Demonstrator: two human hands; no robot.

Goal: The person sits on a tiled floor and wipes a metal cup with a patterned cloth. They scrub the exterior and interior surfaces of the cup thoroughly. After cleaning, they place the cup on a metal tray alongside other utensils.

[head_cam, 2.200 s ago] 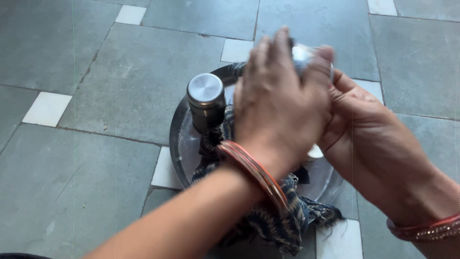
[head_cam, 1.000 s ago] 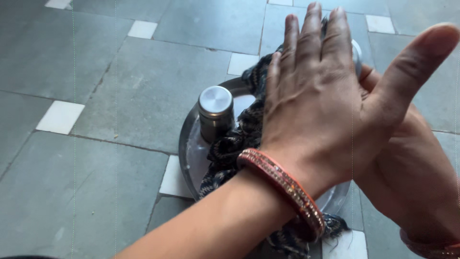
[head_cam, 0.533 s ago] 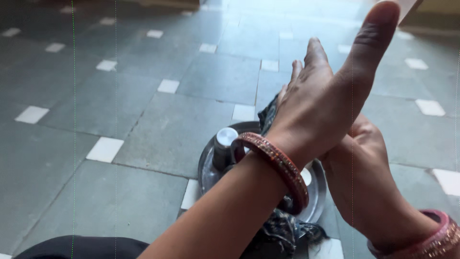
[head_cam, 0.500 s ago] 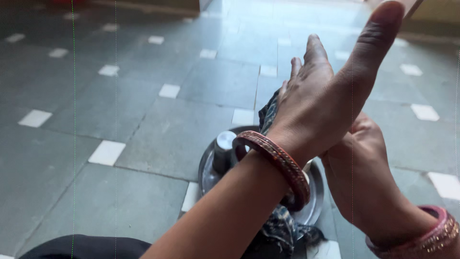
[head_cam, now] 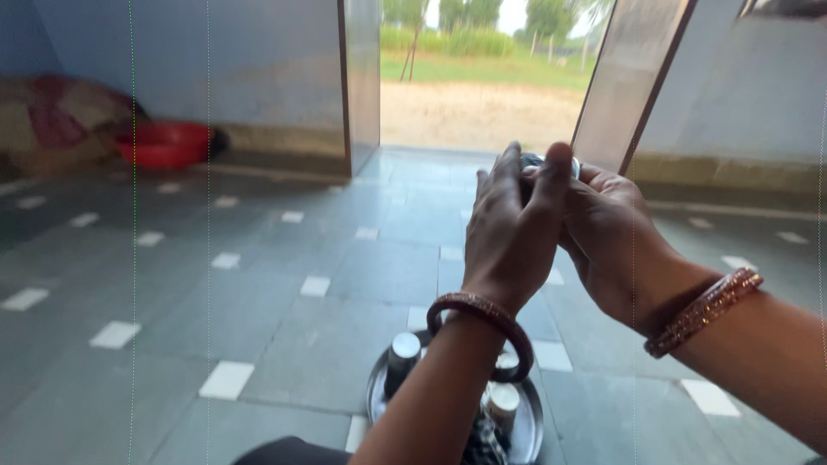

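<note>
Small metal object (head_cam: 551, 164): a shiny piece, mostly hidden, raised in front of the person at about the height of the open doorway; only a sliver shows between the fingertips of both hands, and its kind cannot be told.
Head view, left hand (head_cam: 510, 232): back of the hand toward the camera, fingers curled up and over the small metal object; its grip is closed round the piece from the near side. A dark red bangle (head_cam: 479, 320) sits on the wrist.
Head view, right hand (head_cam: 613, 241): pressed against the left hand, fingers bent in toward the same piece, its grip closed on it from the far side. A beaded orange bangle (head_cam: 705, 310) circles the wrist.
Head view, steel plate (head_cam: 527, 424): round, on the floor below the hands, well apart from them.
On the plate: a steel tumbler (head_cam: 401, 360) upright at the left, a second steel cup (head_cam: 504, 405) nearer the middle, and a dark patterned cloth (head_cam: 482, 441) at the near edge.
Floor (head_cam: 258, 293): grey stone slabs with small white inset squares.
Background: a red basin (head_cam: 165, 142) by the left wall; open doorway (head_cam: 478, 77) onto bare ground and grass.
</note>
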